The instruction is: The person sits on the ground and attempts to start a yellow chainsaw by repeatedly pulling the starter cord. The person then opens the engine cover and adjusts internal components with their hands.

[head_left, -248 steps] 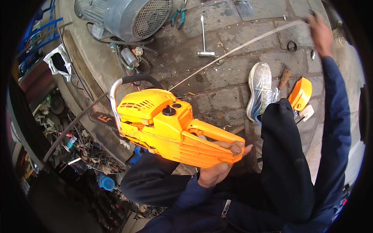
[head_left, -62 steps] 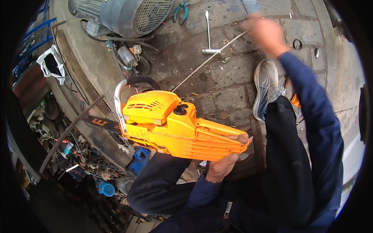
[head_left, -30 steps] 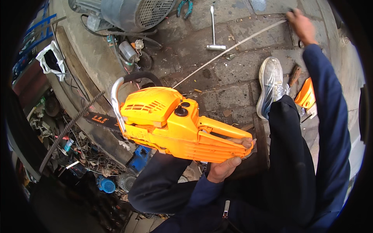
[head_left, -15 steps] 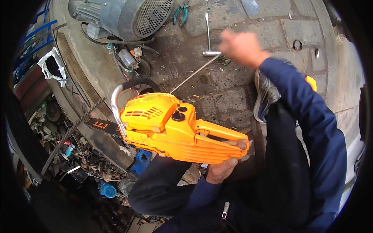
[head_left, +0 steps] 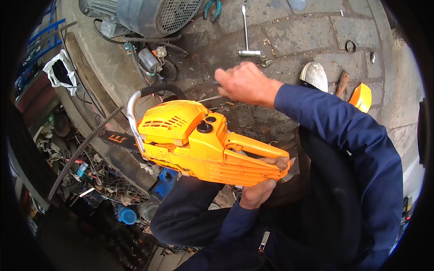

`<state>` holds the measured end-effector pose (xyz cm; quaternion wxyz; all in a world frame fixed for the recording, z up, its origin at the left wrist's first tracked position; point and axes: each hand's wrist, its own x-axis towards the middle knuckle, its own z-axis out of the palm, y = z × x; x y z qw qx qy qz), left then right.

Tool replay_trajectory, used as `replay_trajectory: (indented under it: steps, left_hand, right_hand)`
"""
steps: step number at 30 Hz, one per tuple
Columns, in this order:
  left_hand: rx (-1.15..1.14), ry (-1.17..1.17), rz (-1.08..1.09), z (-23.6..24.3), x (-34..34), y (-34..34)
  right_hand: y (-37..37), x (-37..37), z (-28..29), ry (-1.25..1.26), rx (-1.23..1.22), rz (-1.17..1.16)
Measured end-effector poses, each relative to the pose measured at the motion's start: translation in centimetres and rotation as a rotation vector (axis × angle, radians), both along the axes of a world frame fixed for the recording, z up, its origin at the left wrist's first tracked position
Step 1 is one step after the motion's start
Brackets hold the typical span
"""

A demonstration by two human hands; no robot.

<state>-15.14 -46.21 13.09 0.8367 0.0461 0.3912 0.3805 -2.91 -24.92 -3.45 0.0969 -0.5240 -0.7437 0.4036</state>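
Observation:
An orange chainsaw (head_left: 190, 153) lies across my lap, its dark guide bar (head_left: 120, 140) pointing left. My left hand (head_left: 257, 194) is closed round the rear handle (head_left: 255, 147) from below, fingertips showing in the handle gap. My right hand (head_left: 248, 83) is curled shut above the saw. From it a thin light starter cord (head_left: 210, 98) runs down to the saw's far side. Its pull grip is mostly hidden in the fist. A curved black front handle (head_left: 162, 88) and a black knob (head_left: 205, 127) are on the saw.
A grey motor (head_left: 149, 16) stands at the back left. A metal T-handled wrench (head_left: 247, 36) and teal-handled pliers (head_left: 212, 10) lie on the paving. An orange cover piece (head_left: 361, 97) and a wooden handle (head_left: 342, 83) are on the right. Scrap and a rebar rod (head_left: 86, 144) fill the left.
My right hand has moved left and down, nearer the saw, and the stretch of cord showing is shorter. My right shoe has shifted, and the wooden handle now shows beside it.

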Motion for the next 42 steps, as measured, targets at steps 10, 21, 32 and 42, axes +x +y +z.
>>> replay_trajectory:
  steps: [10,21,32,42]
  left_hand:
    - [0.021,0.006,-0.037,-0.5,0.2,0.0]
    - [0.009,0.04,-0.034,0.1,0.1,0.0]
    - [0.001,0.057,-0.072,0.5,-0.5,-0.5]
    - [0.061,0.048,-0.095,-0.4,-1.1,-1.1]
  right_hand:
    - [0.4,31.9,-11.3,-0.662,0.126,-0.78]
    - [0.9,0.8,-1.3,-0.01,-0.038,-0.086]
    - [2.0,24.4,-8.8,-0.476,0.025,-0.633]
    - [3.0,6.9,-5.1,-0.225,0.258,-0.166]
